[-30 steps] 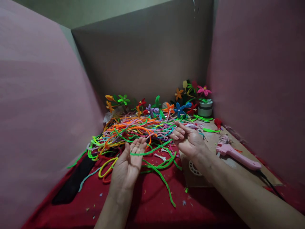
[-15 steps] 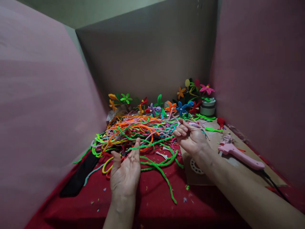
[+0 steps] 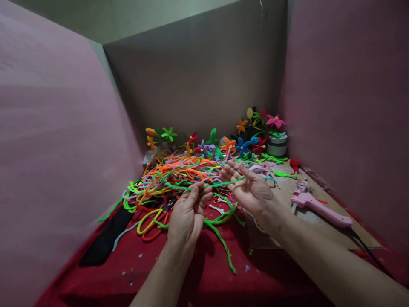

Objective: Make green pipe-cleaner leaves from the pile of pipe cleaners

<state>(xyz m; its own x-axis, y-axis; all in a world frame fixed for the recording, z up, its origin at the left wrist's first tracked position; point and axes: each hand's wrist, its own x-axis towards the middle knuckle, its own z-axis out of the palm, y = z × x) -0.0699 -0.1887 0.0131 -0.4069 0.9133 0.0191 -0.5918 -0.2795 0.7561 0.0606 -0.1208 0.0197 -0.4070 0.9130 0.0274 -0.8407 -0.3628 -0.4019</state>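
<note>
My left hand [image 3: 191, 209] pinches a green pipe cleaner [image 3: 219, 185] between thumb and fingers. The strand runs nearly level, and its right end reaches the palm of my right hand [image 3: 251, 187]. That hand is open, palm up, with the fingers stretched out behind the strand. Behind both hands spreads a tangled heap of pipe cleaners [image 3: 179, 167] in orange, pink, yellow and green. More green pipe cleaners [image 3: 223, 245] lie on the red cloth [image 3: 153, 279] below the hands. Scissors with yellow and red handles [image 3: 148, 221] rest left of my left hand.
To the right, a pink glue gun [image 3: 322, 209] with a black cord lies on a brown board [image 3: 281, 209]. Pipe-cleaner flowers [image 3: 243, 146] stand along the back near a small pot [image 3: 277, 145]. A black flat object [image 3: 105, 236] lies left. Pink panels [image 3: 345, 106] flank the table.
My left hand has moved up and right and closed from open onto the green pipe cleaner. My right hand has opened from a closed grip and shifted slightly left.
</note>
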